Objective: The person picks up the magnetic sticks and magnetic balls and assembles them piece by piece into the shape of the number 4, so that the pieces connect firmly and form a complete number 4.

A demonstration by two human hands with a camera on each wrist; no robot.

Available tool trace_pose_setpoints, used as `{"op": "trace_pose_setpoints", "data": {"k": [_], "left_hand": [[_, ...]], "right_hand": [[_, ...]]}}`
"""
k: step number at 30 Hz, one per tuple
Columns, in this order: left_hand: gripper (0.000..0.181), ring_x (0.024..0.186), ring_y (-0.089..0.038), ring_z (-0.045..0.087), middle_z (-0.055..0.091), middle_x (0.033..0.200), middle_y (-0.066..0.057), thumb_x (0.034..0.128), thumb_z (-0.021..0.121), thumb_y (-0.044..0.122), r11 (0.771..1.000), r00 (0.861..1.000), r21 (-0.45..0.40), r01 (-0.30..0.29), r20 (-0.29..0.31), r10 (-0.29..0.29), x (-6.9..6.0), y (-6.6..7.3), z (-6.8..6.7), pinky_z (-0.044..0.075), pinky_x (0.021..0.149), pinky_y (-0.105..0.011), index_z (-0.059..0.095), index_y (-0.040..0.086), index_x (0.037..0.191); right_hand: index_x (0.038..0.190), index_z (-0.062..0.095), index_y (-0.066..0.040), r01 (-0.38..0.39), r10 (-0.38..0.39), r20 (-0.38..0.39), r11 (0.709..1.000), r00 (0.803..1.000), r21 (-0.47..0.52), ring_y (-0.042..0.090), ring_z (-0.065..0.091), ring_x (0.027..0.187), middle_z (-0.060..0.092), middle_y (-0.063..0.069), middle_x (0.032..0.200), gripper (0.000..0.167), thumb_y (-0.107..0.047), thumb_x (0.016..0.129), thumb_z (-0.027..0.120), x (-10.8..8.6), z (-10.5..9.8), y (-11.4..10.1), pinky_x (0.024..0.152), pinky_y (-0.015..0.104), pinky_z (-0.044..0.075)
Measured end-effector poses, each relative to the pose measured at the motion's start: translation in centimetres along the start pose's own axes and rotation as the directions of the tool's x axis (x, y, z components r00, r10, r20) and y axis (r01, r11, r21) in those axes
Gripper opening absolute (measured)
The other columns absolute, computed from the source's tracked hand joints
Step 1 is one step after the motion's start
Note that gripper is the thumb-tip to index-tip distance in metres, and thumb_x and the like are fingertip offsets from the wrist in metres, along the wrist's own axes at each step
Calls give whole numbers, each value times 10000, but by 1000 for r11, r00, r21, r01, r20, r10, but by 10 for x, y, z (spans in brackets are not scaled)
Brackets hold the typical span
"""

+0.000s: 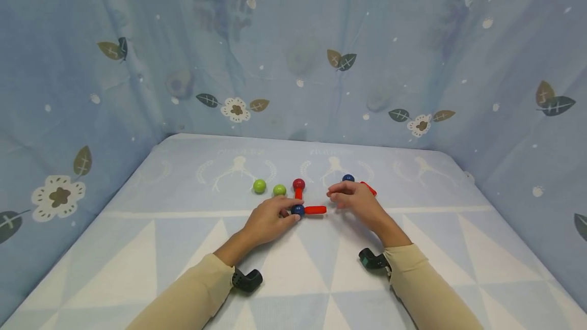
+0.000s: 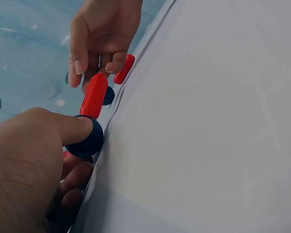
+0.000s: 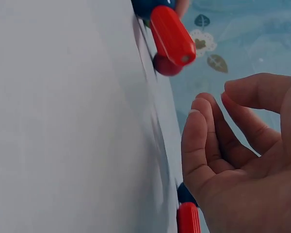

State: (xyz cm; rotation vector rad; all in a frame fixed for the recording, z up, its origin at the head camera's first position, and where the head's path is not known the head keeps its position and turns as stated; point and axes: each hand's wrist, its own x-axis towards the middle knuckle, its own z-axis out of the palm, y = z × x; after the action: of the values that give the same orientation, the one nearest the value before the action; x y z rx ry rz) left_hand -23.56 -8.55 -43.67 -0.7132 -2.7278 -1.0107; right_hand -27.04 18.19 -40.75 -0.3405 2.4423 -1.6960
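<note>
My left hand (image 1: pixel 270 219) pinches a dark blue ball (image 1: pixel 298 210) between thumb and fingers. A ridged red rod (image 1: pixel 315 210) sticks out of that ball to the right; the left wrist view shows the thumb (image 2: pixel 80 127) across the ball. Just right of the rod's free end, my right hand (image 1: pixel 357 202) hovers with relaxed, bent fingers and holds nothing, as the right wrist view shows. Behind the held ball lie a red ball (image 1: pixel 299 184) and another red rod (image 1: pixel 298 194), whose near end is partly hidden by the left fingers.
Two green balls (image 1: pixel 259 186) (image 1: pixel 279 190) lie beyond my left hand. Past my right hand are a second blue ball (image 1: pixel 348 177), partly covered by it, and a red rod (image 1: pixel 368 188). A patterned cloth covers the table (image 1: pixel 312 269); blue curtains (image 1: pixel 293 65) surround it at back and sides.
</note>
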Motion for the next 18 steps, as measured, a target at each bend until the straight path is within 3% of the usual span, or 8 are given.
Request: {"op": "trace_pose_setpoints", "data": {"k": [5,11,18], "left_hand": [[384,757,-70,535,608,981,71,920,741,269,1000,1000,-5,8,-6,-8,0,1,-1,453,643,-284,691,224,1297],[384,755,-73,529,591,929,66,916,743,252,1000,1000,-8,4,-18,-4,1,-1,-1,449,649,-285,692,212,1295],[381,761,-69,530,589,935,56,916,743,251,1000,1000,-24,8,-10,-8,-1,-2,2,451,659,-285,693,210,1292]], "right_hand": [[1182,677,15,8,-7,-26,999,1000,36,304,631,1075,672,186,1202,263,-123,960,644,3,-14,1,850,336,547],[1213,650,32,5,10,-142,994,990,108,342,611,1108,649,180,1217,319,-176,973,667,8,-34,1,878,302,538],[1279,599,53,-24,49,-201,992,978,123,359,605,1129,633,205,1231,375,-196,1001,635,17,-54,9,918,337,530]]}}
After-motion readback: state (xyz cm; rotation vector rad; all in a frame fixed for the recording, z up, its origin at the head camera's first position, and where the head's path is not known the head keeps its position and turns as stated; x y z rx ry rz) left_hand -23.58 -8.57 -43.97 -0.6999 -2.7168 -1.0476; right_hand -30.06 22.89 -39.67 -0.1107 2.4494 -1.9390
